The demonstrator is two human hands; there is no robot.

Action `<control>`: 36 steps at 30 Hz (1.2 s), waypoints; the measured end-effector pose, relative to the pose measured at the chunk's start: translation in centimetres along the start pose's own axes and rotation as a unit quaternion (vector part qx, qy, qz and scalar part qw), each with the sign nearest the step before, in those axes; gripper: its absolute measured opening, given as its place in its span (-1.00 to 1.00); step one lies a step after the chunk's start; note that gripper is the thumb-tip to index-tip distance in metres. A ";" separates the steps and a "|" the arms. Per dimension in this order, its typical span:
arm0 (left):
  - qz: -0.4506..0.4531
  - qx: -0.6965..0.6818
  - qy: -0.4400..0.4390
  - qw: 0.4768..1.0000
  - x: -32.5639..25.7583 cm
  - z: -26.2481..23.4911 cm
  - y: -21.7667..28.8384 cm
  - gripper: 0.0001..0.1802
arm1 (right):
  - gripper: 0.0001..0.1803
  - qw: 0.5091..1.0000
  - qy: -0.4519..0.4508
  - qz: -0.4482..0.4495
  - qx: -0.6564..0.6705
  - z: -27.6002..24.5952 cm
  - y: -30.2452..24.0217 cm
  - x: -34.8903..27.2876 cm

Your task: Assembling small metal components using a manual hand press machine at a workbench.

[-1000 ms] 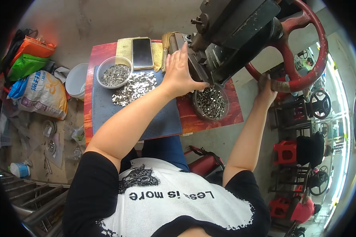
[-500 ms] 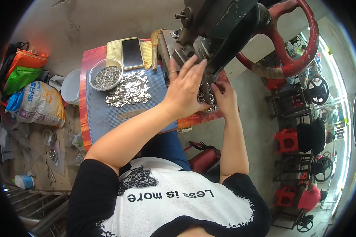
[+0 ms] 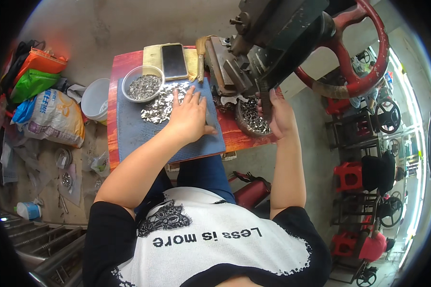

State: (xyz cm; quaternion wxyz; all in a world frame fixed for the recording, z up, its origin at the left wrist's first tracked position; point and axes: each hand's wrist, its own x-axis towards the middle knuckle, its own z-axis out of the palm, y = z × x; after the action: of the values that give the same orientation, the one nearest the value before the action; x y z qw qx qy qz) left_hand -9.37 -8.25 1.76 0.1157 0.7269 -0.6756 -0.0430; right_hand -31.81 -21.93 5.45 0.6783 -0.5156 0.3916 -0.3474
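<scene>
My left hand [image 3: 191, 117] lies flat with spread fingers on a blue mat [image 3: 129, 129], its fingertips touching a loose pile of small shiny metal pieces [image 3: 160, 105]. My right hand [image 3: 278, 115] is closed around a dark upright handle [image 3: 266, 98] at the front of a heavy dark press [image 3: 273, 33]. Below the press, just left of that hand, sits a round dish of metal pieces [image 3: 250, 119]. A clear bowl [image 3: 142, 85] with more pieces stands at the mat's far left corner. The mat covers a red table [image 3: 112, 86].
A black phone [image 3: 174, 60] lies on a yellow cloth behind the pile, a brush [image 3: 199, 55] beside it. The press carries a large red handwheel [image 3: 368, 62]. A white bucket [image 3: 95, 99] and printed sacks [image 3: 52, 117] sit on the floor at left; red stools [image 3: 348, 174] at right.
My left hand has pulled back from the press to the pile on the mat. My right hand left the red handwheel, passed over the dish and now grips the dark handle.
</scene>
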 end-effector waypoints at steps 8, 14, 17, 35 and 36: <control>-0.035 -0.336 0.325 0.883 -6.4 -2.3 -6.5 -0.79 | -0.66 0.897 -0.222 -0.160 -0.347 12.6 5.4 -3.1; -0.068 -0.279 0.188 0.939 -12.1 -0.7 -7.9 -0.69 | -0.76 0.823 -0.277 -0.281 -0.408 15.9 8.0 -2.6; -0.057 -0.231 0.191 0.952 -12.2 0.3 -8.3 -0.72 | -0.81 0.848 -0.171 -0.282 -0.415 15.2 7.5 -0.3; -0.009 -0.144 0.160 0.976 -5.1 -0.1 -7.6 -0.93 | -0.85 0.854 -0.176 -0.268 -0.411 14.2 7.3 0.2; -0.006 -0.138 0.154 0.978 -4.8 -0.1 -7.7 -0.93 | -0.85 0.855 -0.173 -0.265 -0.411 13.6 7.1 -0.3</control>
State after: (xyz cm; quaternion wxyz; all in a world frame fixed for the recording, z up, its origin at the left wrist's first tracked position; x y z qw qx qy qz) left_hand -2.31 -2.99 -0.33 0.3171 0.7060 -0.6327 -0.0236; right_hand -19.33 -14.24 0.81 0.3434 -0.8837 0.2234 -0.2263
